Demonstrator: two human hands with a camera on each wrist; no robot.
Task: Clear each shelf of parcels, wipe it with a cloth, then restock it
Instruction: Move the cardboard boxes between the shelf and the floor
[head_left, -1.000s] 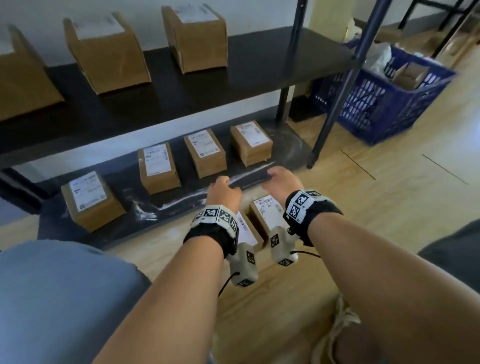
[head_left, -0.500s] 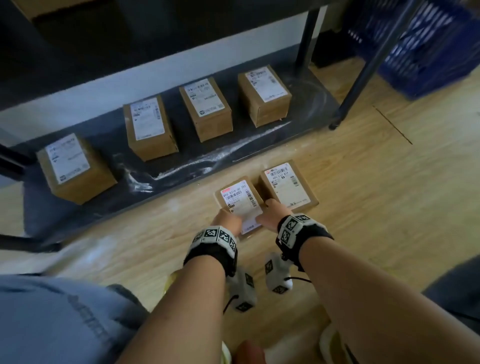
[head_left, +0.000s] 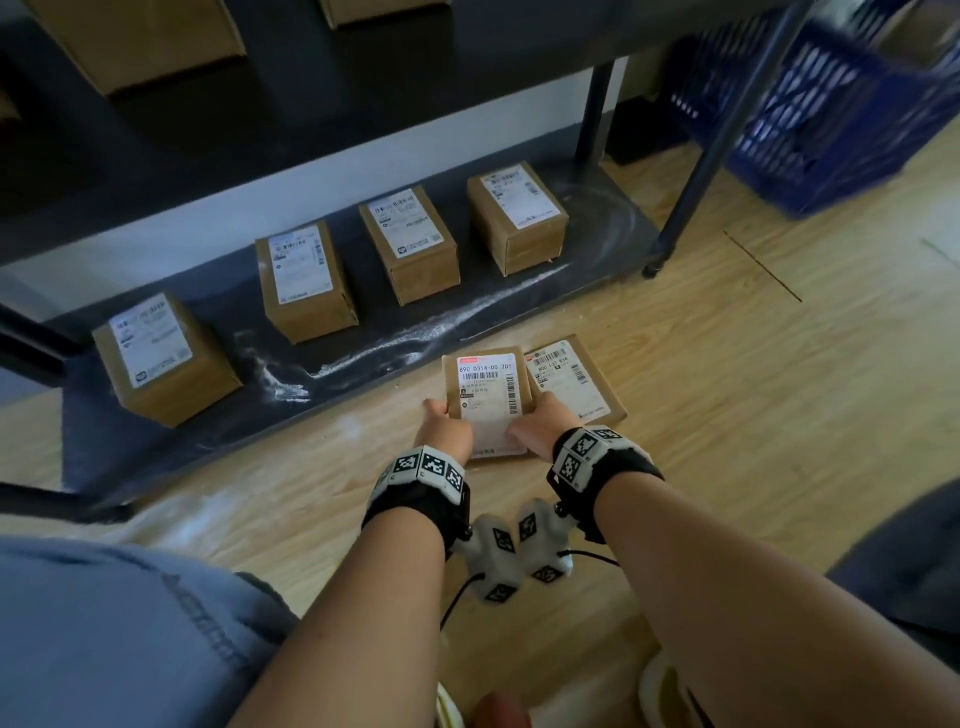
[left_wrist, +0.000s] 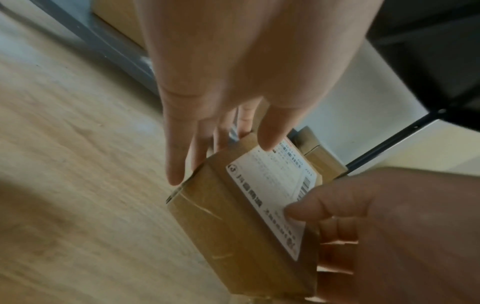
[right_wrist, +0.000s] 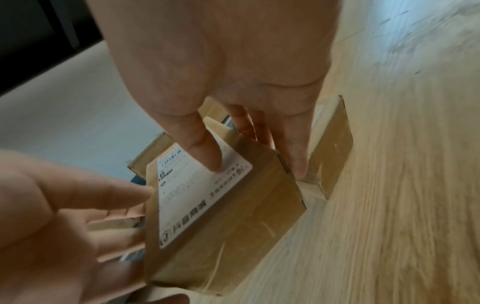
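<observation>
A brown parcel with a white label (head_left: 485, 397) is held over the wooden floor, just in front of the bottom shelf (head_left: 363, 332). My left hand (head_left: 445, 422) grips its left side and my right hand (head_left: 540, 423) its right side. In both wrist views each thumb lies on the label and the fingers run down the side of the parcel (left_wrist: 241, 209) (right_wrist: 223, 216). A second labelled parcel (head_left: 574, 382) (right_wrist: 333, 148) lies flat on the floor just to its right. Several more parcels (head_left: 304, 280) stand in a row on the dusty bottom shelf.
A dark upper shelf (head_left: 311, 119) with more cardboard boxes overhangs the bottom one. A black rack post (head_left: 691, 192) stands at the right front corner. A blue plastic basket (head_left: 831, 109) sits on the floor beyond it. My knee in blue cloth (head_left: 104, 634) is at the lower left.
My hands drew back from the shelf edge to the near end of the left floor parcel and took hold of its sides. The head view tipped downward.
</observation>
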